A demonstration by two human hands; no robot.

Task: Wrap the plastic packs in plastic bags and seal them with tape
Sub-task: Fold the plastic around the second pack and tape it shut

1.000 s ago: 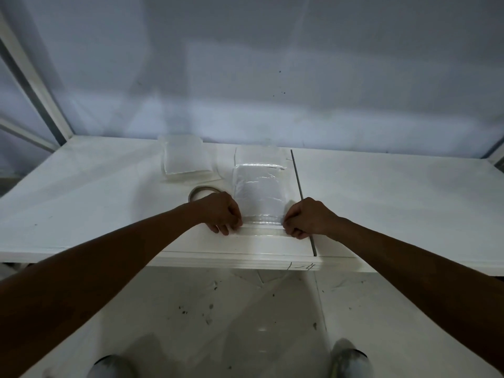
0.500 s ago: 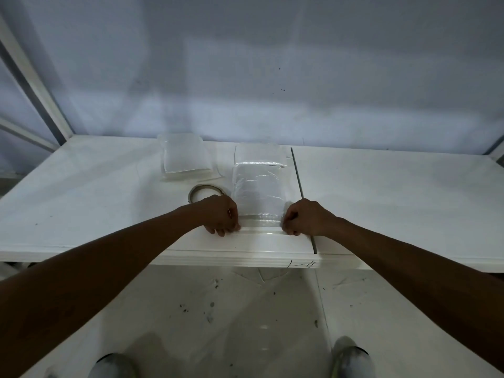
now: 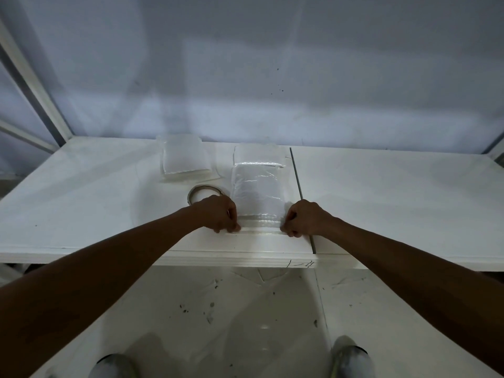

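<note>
While hands (image 3: 218,212) pinch bag (image 3: 260,228), pack (image 3: 257,192) inside

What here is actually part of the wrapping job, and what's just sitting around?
Part of the job: bagged pack, its near edge pinched by left hand and right hand; tape roll; second pack farther back.
Just there: white table; dark seam in it; scuffed floor.

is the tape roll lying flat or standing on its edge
Lying flat: the tape roll shows as an open ring on the table, partly hidden behind the left hand.
</note>
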